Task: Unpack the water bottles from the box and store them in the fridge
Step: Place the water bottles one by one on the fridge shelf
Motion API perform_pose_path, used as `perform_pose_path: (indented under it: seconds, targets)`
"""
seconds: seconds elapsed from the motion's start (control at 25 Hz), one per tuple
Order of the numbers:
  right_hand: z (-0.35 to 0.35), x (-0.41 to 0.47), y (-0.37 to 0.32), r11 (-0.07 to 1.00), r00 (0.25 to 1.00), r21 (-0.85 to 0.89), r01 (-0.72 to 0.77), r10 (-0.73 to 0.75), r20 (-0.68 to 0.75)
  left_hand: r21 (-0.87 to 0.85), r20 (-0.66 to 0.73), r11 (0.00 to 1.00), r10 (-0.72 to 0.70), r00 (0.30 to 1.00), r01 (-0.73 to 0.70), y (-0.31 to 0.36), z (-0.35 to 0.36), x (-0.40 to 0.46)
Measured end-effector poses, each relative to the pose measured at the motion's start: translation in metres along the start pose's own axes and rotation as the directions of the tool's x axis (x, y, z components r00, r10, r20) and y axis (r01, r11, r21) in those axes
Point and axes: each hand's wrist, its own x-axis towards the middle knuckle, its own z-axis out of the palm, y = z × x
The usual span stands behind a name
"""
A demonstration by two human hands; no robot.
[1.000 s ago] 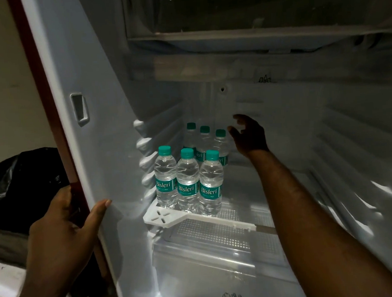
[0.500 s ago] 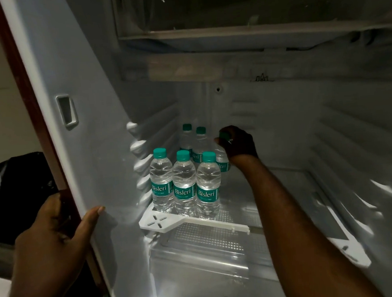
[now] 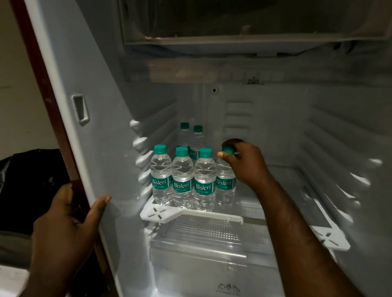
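Placing step: your right hand (image 3: 246,162) closed on the clear green-capped bottle (image 3: 225,181), right of the front row; release next. Left hand (image 3: 66,227) grips the fridge's edge (image 3: 86,179).

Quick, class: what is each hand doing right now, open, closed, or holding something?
Left hand: closed around the edge of the fridge door.
Right hand: closed on the cap end of a water bottle in the front row.

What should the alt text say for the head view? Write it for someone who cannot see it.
A right hand grips the green cap of a water bottle at the right end of a front row of four on a fridge shelf. Two more bottles stand behind. The left hand holds the fridge's left edge.
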Motion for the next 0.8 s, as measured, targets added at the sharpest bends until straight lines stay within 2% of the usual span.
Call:
perform_pose_path:
  seconds: [0.32, 0.8]
  targets:
    - [-0.013, -0.019, -0.005, 0.993, 0.998, 0.117, -0.015, 0.007, 0.069, 0.020, 0.018, 1.000, 0.012, 1.000, -0.012, 0.019, -0.006, -0.003]
    - [-0.019, -0.020, -0.003, 0.990, 0.992, 0.139, -0.035, 0.018, 0.123, 0.013, 0.021, 1.000, 0.000, 1.000, 0.000, 0.018, -0.005, -0.005]
